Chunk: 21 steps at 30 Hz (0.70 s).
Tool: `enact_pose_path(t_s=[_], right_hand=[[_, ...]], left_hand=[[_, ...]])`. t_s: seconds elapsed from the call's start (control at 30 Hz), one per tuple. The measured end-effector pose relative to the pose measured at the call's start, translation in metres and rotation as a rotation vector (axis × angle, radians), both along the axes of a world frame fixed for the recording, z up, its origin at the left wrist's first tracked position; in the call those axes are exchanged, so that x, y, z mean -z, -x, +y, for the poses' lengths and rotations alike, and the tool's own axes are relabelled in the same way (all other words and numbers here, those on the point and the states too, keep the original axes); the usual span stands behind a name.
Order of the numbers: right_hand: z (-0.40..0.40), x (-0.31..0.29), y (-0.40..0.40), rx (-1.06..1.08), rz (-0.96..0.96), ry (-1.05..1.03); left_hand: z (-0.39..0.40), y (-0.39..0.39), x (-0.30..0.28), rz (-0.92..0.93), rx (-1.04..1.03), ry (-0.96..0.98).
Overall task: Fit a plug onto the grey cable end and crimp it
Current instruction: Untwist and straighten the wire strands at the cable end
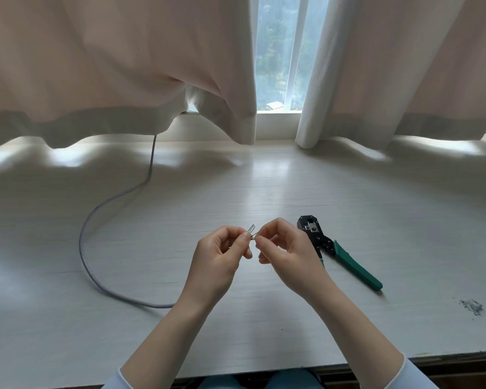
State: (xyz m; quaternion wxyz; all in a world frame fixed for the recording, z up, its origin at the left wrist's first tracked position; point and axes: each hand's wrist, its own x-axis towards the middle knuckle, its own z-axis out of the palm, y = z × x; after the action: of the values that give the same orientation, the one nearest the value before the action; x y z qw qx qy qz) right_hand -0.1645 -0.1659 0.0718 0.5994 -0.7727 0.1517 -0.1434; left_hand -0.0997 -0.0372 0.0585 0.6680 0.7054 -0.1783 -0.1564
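The left hand [222,256] is curled, and its thumb and first finger pinch the end of the long grey round cable [96,209]. The right hand [285,254] is curled too, and its thumb and first finger pinch the thin little wires [252,231] that stick out of the cable end. Some of the wires point up between the two hands like tiny prongs. They are too small to tell their colours. Both hands are held close together, a little above the desk, with the fingertips almost touching.

From the left hand, the grey cable goes under the left arm. It lies on the pale white wooden desk [264,186] in a big loop to the left. Then it runs back and goes up behind the curtain.

Just to the right of the right hand lies the crimping tool with a black metal head and green handles [337,249]. It rests flat on the desk, with its head pointing away and its handles pointing toward the right front. Part of one handle is hidden behind the right hand.

Far to the right, near the front edge of the desk, is a small pile of grey scraps [471,306].

Behind the desk hang cream cloth curtains [110,66]. Between them shows a bright window [278,51] with a white frame.
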Motion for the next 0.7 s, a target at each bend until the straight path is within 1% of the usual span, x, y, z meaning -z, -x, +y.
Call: enact_pose_path(t_s=[0.17,0.43,0.7], right_hand=[[-0.003,-0.0067,-0.0017,0.008,-0.015,-0.012],[-0.0021,-0.0047,-0.003,0.031,-0.039,0.094],[0.0062,0.0006,-0.006,0.122,-0.104,0.159]], left_hand=[[0.0005,-0.0012,-0.0001,-0.002,0.019,-0.006],[0.0009,0.0006,0.0013,0.003,0.054,0.0],[-0.0014,0.0026,-0.0011,-0.009,0.066,0.001]])
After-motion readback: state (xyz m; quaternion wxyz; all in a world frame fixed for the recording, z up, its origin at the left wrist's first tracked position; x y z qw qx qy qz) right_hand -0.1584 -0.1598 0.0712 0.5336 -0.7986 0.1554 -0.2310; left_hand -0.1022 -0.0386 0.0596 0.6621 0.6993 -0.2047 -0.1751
